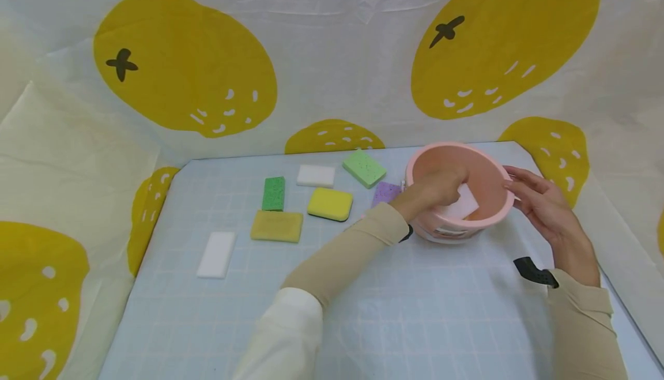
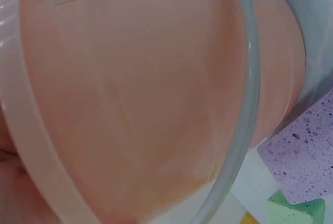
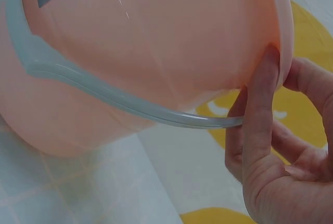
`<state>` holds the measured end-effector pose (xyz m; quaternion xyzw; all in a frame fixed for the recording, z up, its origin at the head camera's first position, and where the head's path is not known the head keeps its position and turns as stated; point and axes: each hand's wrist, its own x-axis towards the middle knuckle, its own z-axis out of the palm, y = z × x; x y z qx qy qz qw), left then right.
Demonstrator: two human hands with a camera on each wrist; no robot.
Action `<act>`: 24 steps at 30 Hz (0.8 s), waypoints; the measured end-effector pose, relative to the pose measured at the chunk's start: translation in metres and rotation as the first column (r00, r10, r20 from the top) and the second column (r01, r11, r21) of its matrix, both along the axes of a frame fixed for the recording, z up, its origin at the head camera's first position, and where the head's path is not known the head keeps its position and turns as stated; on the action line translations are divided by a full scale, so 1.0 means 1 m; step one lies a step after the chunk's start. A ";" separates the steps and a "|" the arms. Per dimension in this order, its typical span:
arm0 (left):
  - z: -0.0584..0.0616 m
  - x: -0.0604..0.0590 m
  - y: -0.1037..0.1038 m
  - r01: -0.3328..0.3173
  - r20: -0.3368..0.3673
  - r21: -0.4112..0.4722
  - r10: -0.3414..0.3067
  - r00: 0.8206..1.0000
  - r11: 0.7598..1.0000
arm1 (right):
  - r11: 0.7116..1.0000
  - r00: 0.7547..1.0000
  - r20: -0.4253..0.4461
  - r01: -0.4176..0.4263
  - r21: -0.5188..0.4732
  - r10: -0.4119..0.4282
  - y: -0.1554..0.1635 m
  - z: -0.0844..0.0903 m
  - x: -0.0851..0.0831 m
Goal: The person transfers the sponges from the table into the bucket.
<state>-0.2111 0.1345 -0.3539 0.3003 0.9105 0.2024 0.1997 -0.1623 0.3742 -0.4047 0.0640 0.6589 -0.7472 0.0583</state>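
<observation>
A pink bucket stands tilted at the right of the table, with its grey handle hanging along the side. My left hand reaches over the near rim into it and grips a white sponge; the fingertips are hidden. In the left wrist view the bucket wall covers most of that hand. With my right hand I pinch the bucket's right rim between thumb and fingers. Just left of the bucket lies a purple sponge, partly behind my left forearm.
Left of the bucket lie a light green sponge, a yellow sponge, a white block, a dark green sponge, a tan sponge and another white block. A fruit-print cloth hangs behind the table.
</observation>
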 end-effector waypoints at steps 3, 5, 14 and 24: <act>-0.002 0.000 0.004 -0.023 0.023 -0.046 0.024 0.999 0.999 | 1.000 1.000 0.001 0.006 0.004 -0.006 -0.001 0.000 0.000; -0.004 0.000 0.005 -0.011 0.023 -0.067 0.013 1.000 0.998 | 1.000 1.000 0.005 0.010 0.005 -0.010 -0.001 0.001 0.000; -0.007 -0.005 0.005 0.009 0.073 -0.077 -0.004 0.997 0.997 | 1.000 1.000 0.003 -0.001 -0.002 0.001 0.000 0.001 -0.002; -0.008 -0.010 -0.008 0.025 0.057 0.174 -0.036 0.998 0.984 | 1.000 1.000 -0.007 -0.005 -0.023 0.005 0.000 0.001 -0.002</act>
